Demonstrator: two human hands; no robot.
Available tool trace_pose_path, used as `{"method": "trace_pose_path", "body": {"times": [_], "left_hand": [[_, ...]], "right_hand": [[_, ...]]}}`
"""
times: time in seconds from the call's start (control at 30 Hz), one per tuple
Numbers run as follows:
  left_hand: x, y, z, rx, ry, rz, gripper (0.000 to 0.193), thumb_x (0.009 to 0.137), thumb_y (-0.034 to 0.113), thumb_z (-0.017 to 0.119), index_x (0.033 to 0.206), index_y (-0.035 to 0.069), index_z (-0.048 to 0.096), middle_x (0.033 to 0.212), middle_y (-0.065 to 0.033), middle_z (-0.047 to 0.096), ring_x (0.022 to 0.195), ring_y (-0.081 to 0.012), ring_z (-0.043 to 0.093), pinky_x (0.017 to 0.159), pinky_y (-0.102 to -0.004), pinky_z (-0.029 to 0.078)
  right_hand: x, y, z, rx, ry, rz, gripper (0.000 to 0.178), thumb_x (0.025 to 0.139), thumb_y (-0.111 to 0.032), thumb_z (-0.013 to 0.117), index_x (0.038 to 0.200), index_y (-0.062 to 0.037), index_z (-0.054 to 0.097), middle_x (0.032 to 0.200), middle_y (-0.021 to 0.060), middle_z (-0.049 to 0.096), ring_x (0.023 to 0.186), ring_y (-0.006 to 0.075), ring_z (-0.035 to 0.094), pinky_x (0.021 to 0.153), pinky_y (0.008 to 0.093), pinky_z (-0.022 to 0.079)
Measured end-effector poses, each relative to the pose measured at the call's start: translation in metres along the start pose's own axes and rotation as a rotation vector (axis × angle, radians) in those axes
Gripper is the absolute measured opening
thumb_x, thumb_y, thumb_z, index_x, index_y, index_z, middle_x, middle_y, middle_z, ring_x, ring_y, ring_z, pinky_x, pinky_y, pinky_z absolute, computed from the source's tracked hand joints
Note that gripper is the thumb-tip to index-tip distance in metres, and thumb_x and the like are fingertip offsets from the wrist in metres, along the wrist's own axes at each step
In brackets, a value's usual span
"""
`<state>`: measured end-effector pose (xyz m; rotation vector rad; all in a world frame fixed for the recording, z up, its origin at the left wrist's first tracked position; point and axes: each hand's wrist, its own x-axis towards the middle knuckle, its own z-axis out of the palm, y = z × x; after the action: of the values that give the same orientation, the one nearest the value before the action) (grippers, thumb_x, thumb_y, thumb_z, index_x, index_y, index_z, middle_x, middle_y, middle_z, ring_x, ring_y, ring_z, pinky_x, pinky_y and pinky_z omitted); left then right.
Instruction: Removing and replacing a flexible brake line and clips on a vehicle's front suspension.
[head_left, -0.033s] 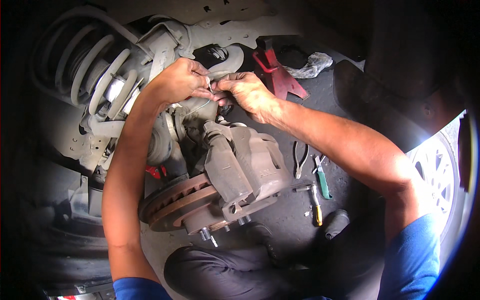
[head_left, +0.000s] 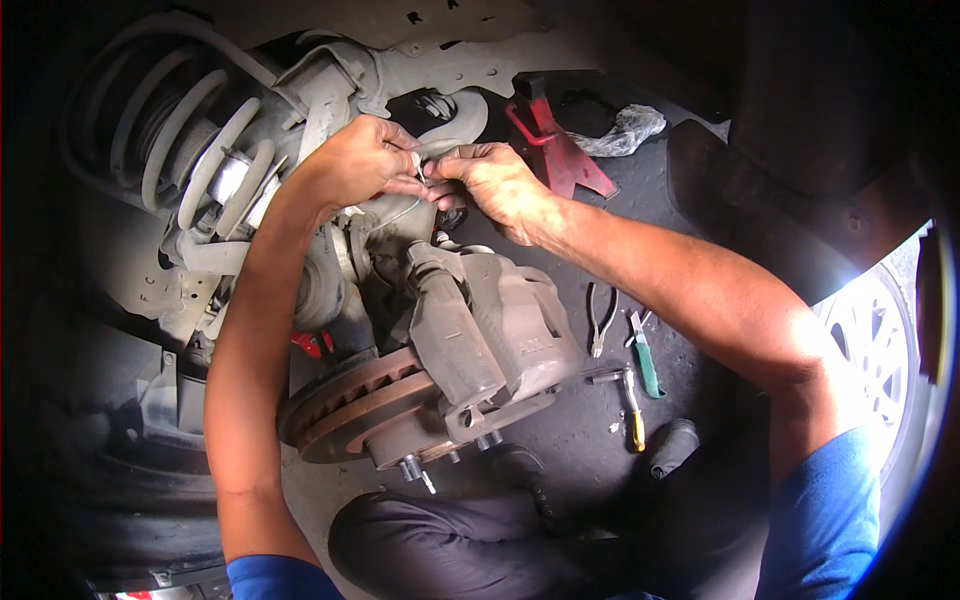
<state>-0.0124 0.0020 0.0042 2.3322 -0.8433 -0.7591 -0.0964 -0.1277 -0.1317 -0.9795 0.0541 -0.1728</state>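
My left hand (head_left: 365, 160) and my right hand (head_left: 495, 185) meet fingertip to fingertip above the brake assembly. Both are closed in a pinch. A small, thin whitish piece (head_left: 419, 165) shows between the fingertips; its kind is too small to tell. A thin light wire (head_left: 400, 215) runs just below the fingers. Nearer to me stands the rusty brake disc (head_left: 360, 405), with the grey brake caliper (head_left: 520, 320) mounted over its right side. Left of my left hand is the suspension coil spring (head_left: 205, 150).
A red jack stand (head_left: 560, 150) stands behind my right hand beside crumpled clear plastic (head_left: 625, 130). On the floor at right lie pliers (head_left: 600, 320), a green-handled knife (head_left: 645, 358) and a yellow-handled ratchet (head_left: 634, 410). A wheel (head_left: 875, 350) is at the far right.
My right fingertips have shifted very slightly at the pinch. Everything else stays as it was.
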Motion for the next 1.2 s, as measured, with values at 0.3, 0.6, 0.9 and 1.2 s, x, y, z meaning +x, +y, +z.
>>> {"method": "trace_pose_path", "body": {"times": [0.3,0.6,0.9,1.2], "left_hand": [[0.0,0.001,0.0,-0.009,0.016,0.003,0.032,0.099,0.008,0.064,0.12,-0.016,0.06,0.111,-0.0226,0.071,0.098,-0.025,0.076,0.086,-0.0299,0.06],[0.003,-0.002,0.002,-0.022,0.056,0.026,0.037,0.093,-0.002,0.062,0.12,-0.025,0.054,0.104,-0.026,0.07,0.093,-0.0282,0.077,0.081,-0.0293,0.063],[0.007,-0.005,0.002,0.021,0.163,0.075,0.026,0.094,0.002,0.063,0.113,-0.016,0.063,0.101,-0.0203,0.072,0.091,-0.0231,0.074,0.083,-0.0303,0.061],[0.012,0.002,0.006,0.818,0.226,0.134,0.026,0.089,0.001,0.064,0.109,-0.015,0.063,0.091,-0.0187,0.073,0.076,-0.0207,0.075,0.07,-0.0308,0.059]], "right_hand": [[0.005,-0.003,-0.001,-0.027,-0.032,-0.014,0.016,0.097,-0.011,0.067,0.104,0.003,0.071,0.097,0.0108,0.072,0.084,0.016,0.07,0.076,0.0257,0.059],[0.01,-0.015,0.003,0.009,-0.036,0.117,0.011,0.089,-0.01,0.072,0.097,-0.0023,0.072,0.095,0.0074,0.071,0.082,0.0151,0.069,0.077,0.0267,0.061],[0.026,-0.02,0.014,-0.096,0.089,0.056,0.009,0.083,-0.009,0.072,0.081,-0.0002,0.074,0.082,0.0096,0.072,0.07,0.0149,0.068,0.064,0.0253,0.06],[0.031,-0.015,0.001,-0.683,-0.006,-0.251,0.026,0.085,-0.019,0.073,0.092,0.0069,0.073,0.081,0.0115,0.074,0.072,0.017,0.069,0.07,0.0324,0.055]]}}
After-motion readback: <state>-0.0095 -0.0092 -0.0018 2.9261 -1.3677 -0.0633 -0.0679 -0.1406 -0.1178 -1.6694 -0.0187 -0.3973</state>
